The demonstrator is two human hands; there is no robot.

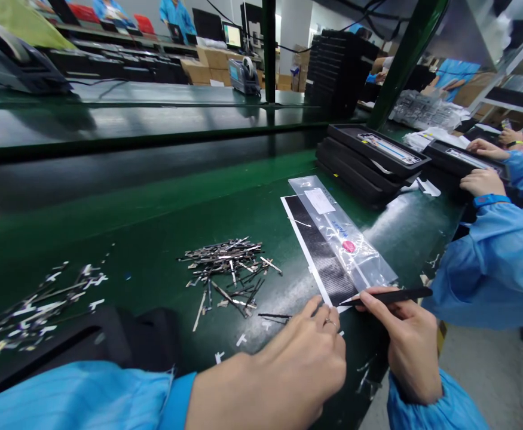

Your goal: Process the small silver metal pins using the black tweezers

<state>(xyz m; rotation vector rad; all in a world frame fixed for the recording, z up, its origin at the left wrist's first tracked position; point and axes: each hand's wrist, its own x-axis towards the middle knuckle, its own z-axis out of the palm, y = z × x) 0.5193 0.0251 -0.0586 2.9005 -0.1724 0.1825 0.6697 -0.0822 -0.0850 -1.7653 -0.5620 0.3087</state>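
Note:
Black tweezers (pixel 400 295) are gripped in my right hand (pixel 411 340), their tips pointing left at the near end of a black sheet with white edges (pixel 319 251). My left hand (pixel 288 358) rests by that same near end, fingers bent and close together; its fingertips are partly hidden, and I cannot tell what they pinch. A clear plastic bag (pixel 364 257) with a white label and a red round sticker lies along the sheet's right side. Left of the sheet, a heap of small thin dark and silvery strips (pixel 225 263) is spread on the green table (pixel 144 233).
Another scatter of strips (pixel 41 310) lies at far left, behind a black tray (pixel 122 340) near my left sleeve. Stacked black trays (pixel 369 161) stand at back right. A co-worker's hands (pixel 485 173) are over another tray at right. A tape dispenser (pixel 14 60) sits on the shelf.

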